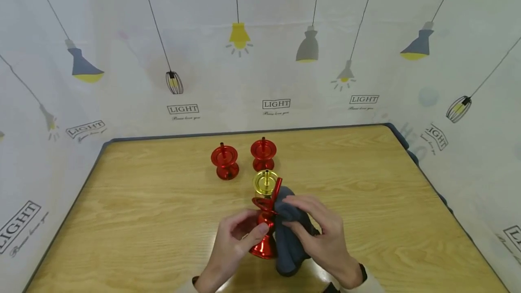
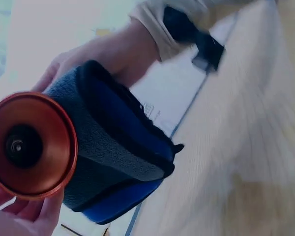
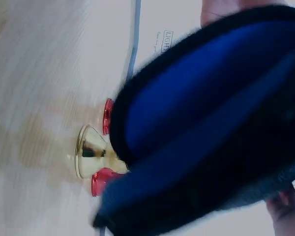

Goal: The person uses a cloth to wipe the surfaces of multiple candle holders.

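My left hand (image 1: 229, 244) grips a shiny red candlestick (image 1: 264, 247) by its middle, thumb across the front. The candlestick is slightly tilted, with its spike pointing up. Its round, hollow underside (image 2: 56, 162) faces the left wrist camera. My right hand (image 1: 327, 236) pinches a folded dark grey-blue cloth (image 1: 290, 245) against the candlestick's upper right side. That cloth (image 3: 206, 128) shows a bright blue inner face and black edging in the right wrist view and hides most of the right fingers there. Just behind the held candlestick stands a gold candlestick (image 1: 258, 186), partly covered by it.
Two more red candlesticks stand upright farther back, one on the left (image 1: 226, 157) and one on the right (image 1: 263, 150). The wooden table (image 1: 154, 207) has a dark edge, and a white curtain (image 1: 228, 80) printed with lamps encloses its back and sides.
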Demonstrator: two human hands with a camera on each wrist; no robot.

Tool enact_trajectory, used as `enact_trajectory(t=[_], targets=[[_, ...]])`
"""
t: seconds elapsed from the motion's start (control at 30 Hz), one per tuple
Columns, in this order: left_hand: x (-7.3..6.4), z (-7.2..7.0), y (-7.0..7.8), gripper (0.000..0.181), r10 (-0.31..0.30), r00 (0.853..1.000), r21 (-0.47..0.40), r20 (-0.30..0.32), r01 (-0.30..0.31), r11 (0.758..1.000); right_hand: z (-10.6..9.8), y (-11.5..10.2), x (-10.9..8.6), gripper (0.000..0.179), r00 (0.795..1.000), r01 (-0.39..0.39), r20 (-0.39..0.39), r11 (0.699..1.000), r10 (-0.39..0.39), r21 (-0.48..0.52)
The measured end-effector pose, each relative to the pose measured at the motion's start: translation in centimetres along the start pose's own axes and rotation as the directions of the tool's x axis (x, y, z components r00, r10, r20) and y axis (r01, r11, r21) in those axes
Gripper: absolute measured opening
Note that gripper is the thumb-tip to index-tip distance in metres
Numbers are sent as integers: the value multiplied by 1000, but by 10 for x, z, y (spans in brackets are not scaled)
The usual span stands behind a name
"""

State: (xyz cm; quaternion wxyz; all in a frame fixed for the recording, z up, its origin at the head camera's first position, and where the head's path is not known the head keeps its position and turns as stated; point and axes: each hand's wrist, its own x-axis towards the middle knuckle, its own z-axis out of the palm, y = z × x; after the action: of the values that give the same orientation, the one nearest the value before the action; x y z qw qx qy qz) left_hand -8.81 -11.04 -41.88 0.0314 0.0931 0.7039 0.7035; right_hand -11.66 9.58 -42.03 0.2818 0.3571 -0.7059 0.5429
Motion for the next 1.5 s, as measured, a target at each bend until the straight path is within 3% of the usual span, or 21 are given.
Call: enact_trajectory(t=[0.07,0.13,0.2,0.27,0.33,0.37,0.43,0.5,0.57,0.63,0.73,0.8,0.9,1.0,1.1,1.13,1.2,1.23,1.27,1.4,1.5], targets=[[-1,-1,0,25,-29,998,-98,56,34,995,1,1,-1,31,1000,9,-3,1000,-9,13],[-1,-2,-2,22,-36,989,-243,145,71,968,2,2,-2,29,1000,10,-6,997,-10,71],[-1,-4,-4,24,-38,962,-395,270,147,907,4,2,-3,30,1000,-13,-8,990,14,143],[1,-7,-7,28,-31,923,-484,383,229,844,5,1,-5,34,999,-45,-13,981,48,187],[2,-9,-8,31,-52,897,-479,440,283,831,5,1,-6,38,996,-77,-18,979,82,191],[3,-10,-7,31,-77,898,-446,434,289,847,5,1,-7,38,996,-85,-21,981,90,174],[3,-10,-4,28,-119,926,-336,359,247,909,4,1,-6,37,996,-78,-29,991,82,106],[3,-9,-1,28,-139,960,-198,242,189,962,2,2,-5,31,998,-50,-30,998,52,34],[4,-6,2,33,-135,982,-62,129,144,988,1,2,-2,25,1000,-10,-23,1000,10,-22],[5,-4,5,31,-112,992,21,64,111,994,1,2,0,22,1000,21,-9,998,-21,-63],[5,-3,7,28,-90,995,80,37,87,993,2,0,0,23,999,42,-3,995,-43,-86],[6,-4,7,28,-96,994,73,49,92,993,2,-1,0,23,999,36,-8,995,-37,-89],[6,-8,5,33,-127,986,-31,108,131,991,2,-1,-3,23,1000,12,-24,999,-13,-50],[4,-10,-2,33,-121,968,-246,219,175,953,3,-2,-4,28,999,-34,-37,997,37,70],[4,-8,-11,28,-75,934,-451,349,238,860,4,-3,-3,34,993,-91,-51,976,103,198],[4,-6,-14,26,-49,921,-498,385,253,830,4,-4,-3,35,991,-109,-52,968,124,226],[5,-5,-16,22,-35,903,-523,428,279,806,3,-4,-2,36,987,-136,-48,961,151,239],[5,-5,-15,22,-41,900,-507,433,282,814,3,-4,-2,37,988,-138,-42,963,152,230],[5,-5,-13,23,-58,908,-463,416,266,845,1,-4,-2,37,988,-140,-35,968,151,209],[5,-5,1,29,-123,954,-165,273,173,971,-3,-3,1,31,996,-81,-15,995,82,49],[5,-4,8,37,-153,972,29,177,151,988,-3,-4,2,23,1000,-15,-10,999,14,-51]])
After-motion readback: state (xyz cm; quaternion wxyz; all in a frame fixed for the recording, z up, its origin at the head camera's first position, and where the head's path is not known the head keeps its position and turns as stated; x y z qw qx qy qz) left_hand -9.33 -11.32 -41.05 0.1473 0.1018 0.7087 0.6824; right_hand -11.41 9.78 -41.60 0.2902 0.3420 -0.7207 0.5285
